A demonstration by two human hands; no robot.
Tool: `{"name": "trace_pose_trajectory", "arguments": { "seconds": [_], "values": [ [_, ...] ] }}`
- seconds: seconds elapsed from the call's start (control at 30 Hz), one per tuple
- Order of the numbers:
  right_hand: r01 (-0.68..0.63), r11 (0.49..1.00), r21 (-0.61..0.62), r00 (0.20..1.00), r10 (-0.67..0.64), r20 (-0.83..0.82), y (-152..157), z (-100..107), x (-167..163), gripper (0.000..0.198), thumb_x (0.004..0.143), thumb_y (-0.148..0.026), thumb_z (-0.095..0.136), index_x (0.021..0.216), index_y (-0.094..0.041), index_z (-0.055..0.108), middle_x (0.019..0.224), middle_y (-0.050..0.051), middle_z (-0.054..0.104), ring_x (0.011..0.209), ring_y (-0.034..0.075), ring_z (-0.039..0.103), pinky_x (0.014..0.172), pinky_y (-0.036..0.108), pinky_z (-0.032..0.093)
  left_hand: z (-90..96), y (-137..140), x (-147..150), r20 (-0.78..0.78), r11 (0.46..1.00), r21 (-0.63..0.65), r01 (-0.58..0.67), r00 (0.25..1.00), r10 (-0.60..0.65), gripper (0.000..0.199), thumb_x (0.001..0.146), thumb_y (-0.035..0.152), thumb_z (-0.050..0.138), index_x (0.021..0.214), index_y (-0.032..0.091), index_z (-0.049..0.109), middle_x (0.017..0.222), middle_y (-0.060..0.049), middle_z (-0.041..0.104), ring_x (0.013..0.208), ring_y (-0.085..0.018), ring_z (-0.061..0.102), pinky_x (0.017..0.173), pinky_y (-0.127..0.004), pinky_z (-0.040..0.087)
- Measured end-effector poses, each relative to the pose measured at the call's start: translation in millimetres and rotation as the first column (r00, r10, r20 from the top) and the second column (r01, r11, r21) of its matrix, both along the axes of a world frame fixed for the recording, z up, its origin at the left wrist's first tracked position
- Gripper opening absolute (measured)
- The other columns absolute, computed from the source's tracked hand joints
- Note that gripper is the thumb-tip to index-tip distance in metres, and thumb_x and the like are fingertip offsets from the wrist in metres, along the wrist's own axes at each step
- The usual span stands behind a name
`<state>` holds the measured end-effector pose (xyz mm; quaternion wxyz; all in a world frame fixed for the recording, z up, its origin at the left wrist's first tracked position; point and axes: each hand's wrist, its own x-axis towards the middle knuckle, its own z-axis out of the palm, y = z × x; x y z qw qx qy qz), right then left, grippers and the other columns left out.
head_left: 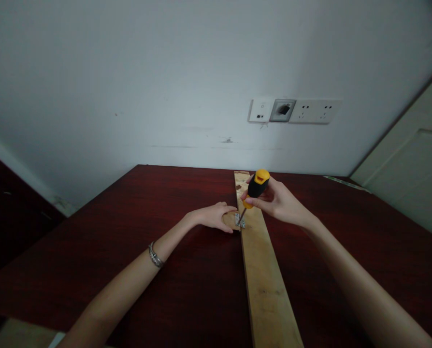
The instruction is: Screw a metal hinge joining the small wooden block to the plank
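Note:
A long wooden plank (265, 270) lies on the dark red table, running from the near edge towards the wall. Against its left side sits a small wooden block (229, 220), gripped between the thumb and fingers of my left hand (216, 216). A metal hinge (239, 220) spans the joint between block and plank. My right hand (277, 200) is closed around a yellow and black screwdriver (258, 184), held tilted with its tip down at the hinge. Whether the tip sits in a screw is too small to tell.
The dark red table (158, 193) meets a pale wall (147, 96) at the back. On the wall is a row of sockets (310, 112), one with a black plug. A pale panelled door (419, 159) stands at the right, and a flat strip (346, 183) lies at the back right edge.

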<state>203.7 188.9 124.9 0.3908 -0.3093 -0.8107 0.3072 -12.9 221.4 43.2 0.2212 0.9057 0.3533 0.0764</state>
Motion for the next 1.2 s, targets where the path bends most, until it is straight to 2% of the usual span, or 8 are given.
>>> {"name": "trace_pose_trajectory", "arguments": {
  "seconds": [0.37, 0.93, 1.2],
  "values": [
    [-0.014, 1.000, -0.008, 0.999, 0.014, -0.032, 0.4, 1.0, 0.6, 0.035, 0.074, -0.028, 0.067, 0.104, -0.019, 0.049, 0.090, 0.006, 0.065, 0.081, 0.020, 0.063, 0.073, 0.035, 0.052, -0.7, -0.3, -0.2, -0.018, 1.000, 0.003, -0.017, 1.000, 0.017, 0.078, 0.066, 0.048, 0.070, 0.132, 0.018, 0.041, 0.113, -0.012, 0.050, 0.108, -0.026, 0.047, 0.094, -0.036, 0.036],
    [-0.045, 0.997, -0.061, 0.997, 0.041, -0.067, 1.2, 0.0, 1.1, 0.039, 0.075, -0.032, 0.065, 0.105, -0.018, 0.046, 0.091, 0.007, 0.064, 0.083, 0.021, 0.063, 0.074, 0.036, 0.052, 2.2, -2.0, 0.3, -0.003, 1.000, -0.018, -0.009, 1.000, 0.009, 0.075, 0.066, 0.045, 0.071, 0.130, 0.019, 0.043, 0.111, -0.010, 0.052, 0.105, -0.025, 0.048, 0.092, -0.035, 0.036],
    [-0.065, 0.996, -0.060, 0.997, 0.062, -0.047, -3.7, 4.7, -0.1, 0.038, 0.076, -0.028, 0.061, 0.107, -0.019, 0.040, 0.092, 0.008, 0.063, 0.083, 0.020, 0.061, 0.073, 0.037, 0.050, 0.0, -0.6, -0.8, 0.021, 1.000, -0.011, 0.004, 1.000, -0.004, 0.076, 0.065, 0.045, 0.071, 0.131, 0.020, 0.042, 0.107, -0.009, 0.052, 0.101, -0.024, 0.049, 0.091, -0.036, 0.037]
  ]
}}
